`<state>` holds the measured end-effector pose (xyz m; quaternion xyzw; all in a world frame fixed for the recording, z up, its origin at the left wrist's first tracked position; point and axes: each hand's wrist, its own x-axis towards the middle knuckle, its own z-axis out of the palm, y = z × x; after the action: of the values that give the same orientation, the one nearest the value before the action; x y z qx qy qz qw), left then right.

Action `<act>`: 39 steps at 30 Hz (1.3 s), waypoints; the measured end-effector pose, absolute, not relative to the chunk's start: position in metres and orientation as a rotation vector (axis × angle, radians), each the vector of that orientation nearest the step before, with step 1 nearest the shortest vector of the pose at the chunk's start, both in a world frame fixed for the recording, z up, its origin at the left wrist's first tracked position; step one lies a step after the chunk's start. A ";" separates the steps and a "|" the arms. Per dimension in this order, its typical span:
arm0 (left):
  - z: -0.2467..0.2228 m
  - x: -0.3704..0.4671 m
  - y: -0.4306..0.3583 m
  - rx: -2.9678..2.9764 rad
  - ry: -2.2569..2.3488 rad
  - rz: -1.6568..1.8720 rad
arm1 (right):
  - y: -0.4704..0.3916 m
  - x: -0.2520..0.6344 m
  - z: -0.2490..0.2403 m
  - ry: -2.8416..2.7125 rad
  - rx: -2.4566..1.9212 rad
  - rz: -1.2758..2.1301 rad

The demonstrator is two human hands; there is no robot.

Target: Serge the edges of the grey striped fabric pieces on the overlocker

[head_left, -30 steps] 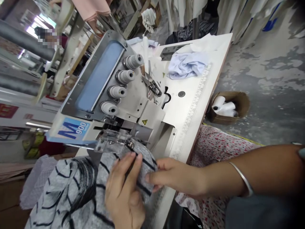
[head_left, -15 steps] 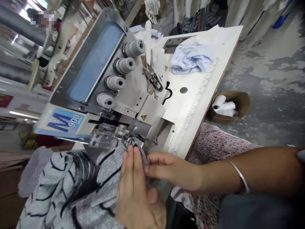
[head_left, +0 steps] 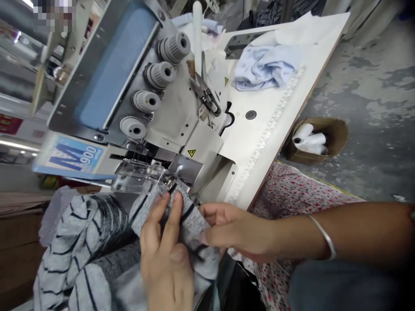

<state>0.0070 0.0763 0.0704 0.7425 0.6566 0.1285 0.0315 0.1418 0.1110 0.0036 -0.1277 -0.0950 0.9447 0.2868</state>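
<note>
A: Where's the striped cloth?
B: Grey striped cloth point(head_left: 194, 222) is at the front of the sewing machine point(head_left: 181, 116). Its far end reaches the presser foot point(head_left: 172, 183), beside the clear guard point(head_left: 138, 175). Can't tell how far under it goes.
A: Left hand?
B: Left hand point(head_left: 168, 259) lies palm down on the cloth. Two fingers straight and parted, tips just short of the foot. Pressing flat, not gripping. Other fingers partly hidden.
A: Right?
B: Right hand point(head_left: 238, 231) comes in from the side, thumb over curled fingers, pinching the cloth's near-side edge. Silver bangle point(head_left: 324, 237) on that wrist.
A: More striped stuff?
B: Yes, a bunched striped heap point(head_left: 78, 242) left of the left hand. Can't tell if it's the same piece.
A: On the machine and table?
B: Four tension dials point(head_left: 162, 74) in a slanted row, snips point(head_left: 209, 99) on the machine bed. Crumpled pale blue cloth point(head_left: 264, 69) on the white table point(head_left: 240, 138), near the far end of the printed ruler point(head_left: 267, 136).
A: Floor?
B: Cardboard box point(head_left: 337, 140) past the table edge, white thread cones point(head_left: 309, 140) inside.
</note>
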 end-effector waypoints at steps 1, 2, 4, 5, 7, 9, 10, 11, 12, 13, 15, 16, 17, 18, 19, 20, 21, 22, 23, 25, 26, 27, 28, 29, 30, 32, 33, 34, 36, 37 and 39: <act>0.070 0.009 0.076 2.311 2.015 0.391 | 0.115 0.150 0.004 -0.315 -0.366 2.543; 0.071 0.010 0.076 2.340 2.003 0.381 | 0.119 0.158 0.005 -0.386 -0.397 2.553; 0.072 0.009 0.077 2.370 1.976 0.368 | 0.128 0.168 0.004 -0.564 -0.474 2.559; 0.073 0.007 0.078 2.357 1.970 0.374 | 0.131 0.171 0.003 -0.678 -0.512 2.540; 0.075 0.002 0.080 2.289 1.975 0.411 | 0.138 0.172 0.001 -0.936 -0.570 2.375; 0.076 -0.005 0.083 2.227 1.972 0.466 | 0.142 0.170 -0.002 -1.182 -0.584 2.083; 0.076 -0.009 0.084 2.210 1.966 0.489 | 0.144 0.169 -0.002 -1.264 -0.588 1.945; 0.076 -0.013 0.086 2.197 1.958 0.511 | 0.146 0.169 -0.003 -1.305 -0.590 1.859; 0.075 -0.017 0.087 2.185 1.955 0.524 | 0.147 0.168 -0.004 -1.311 -0.583 1.841; 0.074 -0.021 0.090 2.175 1.963 0.528 | 0.148 0.167 -0.004 -1.291 -0.567 1.874; 0.071 -0.029 0.096 2.183 1.990 0.522 | 0.150 0.166 -0.005 -1.224 -0.534 1.993; 0.071 -0.033 0.099 2.210 2.005 0.519 | 0.150 0.165 -0.006 -1.205 -0.517 2.049; 0.070 -0.037 0.103 2.248 2.014 0.514 | 0.151 0.164 -0.006 -1.204 -0.500 2.087; 0.071 -0.039 0.106 2.293 2.018 0.510 | 0.152 0.163 -0.006 -1.215 -0.485 2.105; 0.071 -0.040 0.109 2.346 2.024 0.513 | 0.152 0.163 -0.006 -1.233 -0.466 2.109; 0.072 -0.038 0.109 2.404 2.044 0.515 | 0.153 0.163 -0.006 -1.244 -0.439 2.108; 0.073 -0.034 0.108 2.458 2.089 0.527 | 0.152 0.165 -0.005 -1.249 -0.406 2.111; 0.073 -0.027 0.103 2.503 2.156 0.559 | 0.151 0.168 -0.005 -1.256 -0.378 2.123; 0.071 -0.017 0.097 2.517 2.243 0.605 | 0.149 0.173 -0.004 -1.264 -0.346 2.152; 0.062 0.007 0.077 2.456 2.324 0.675 | 0.142 0.186 -0.005 -1.275 -0.262 2.249; 0.055 0.020 0.066 2.449 2.259 0.665 | 0.138 0.193 -0.006 -1.276 -0.240 2.295; 0.048 0.031 0.056 2.481 2.147 0.636 | 0.134 0.200 -0.007 -1.271 -0.236 2.336; 0.042 0.041 0.046 2.522 2.031 0.606 | 0.130 0.206 -0.008 -1.255 -0.248 2.369; 0.036 0.048 0.038 2.543 1.959 0.591 | 0.126 0.210 -0.010 -1.231 -0.278 2.399; 0.032 0.052 0.031 2.523 1.965 0.605 | 0.124 0.213 -0.012 -1.201 -0.319 2.423; 0.027 0.056 0.023 2.329 2.157 0.691 | 0.121 0.214 -0.015 -1.111 -0.386 2.455; 0.026 0.058 0.021 2.259 2.200 0.727 | 0.120 0.212 -0.016 -1.062 -0.410 2.464; 0.024 0.059 0.019 2.264 2.189 0.743 | 0.120 0.210 -0.017 -1.012 -0.429 2.476; 0.016 0.064 0.015 2.482 2.036 0.768 | 0.120 0.206 -0.016 -0.912 -0.412 2.544; 0.011 0.065 0.013 2.599 1.939 0.772 | 0.121 0.205 -0.015 -0.871 -0.372 2.591; 0.002 0.064 0.005 2.660 1.826 0.806 | 0.123 0.204 -0.013 -0.813 -0.262 2.645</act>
<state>0.0643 0.0055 0.0017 0.7965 0.5468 0.2414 -0.0918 0.2044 0.1227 -0.0132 -0.0929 -0.2877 0.9360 0.1802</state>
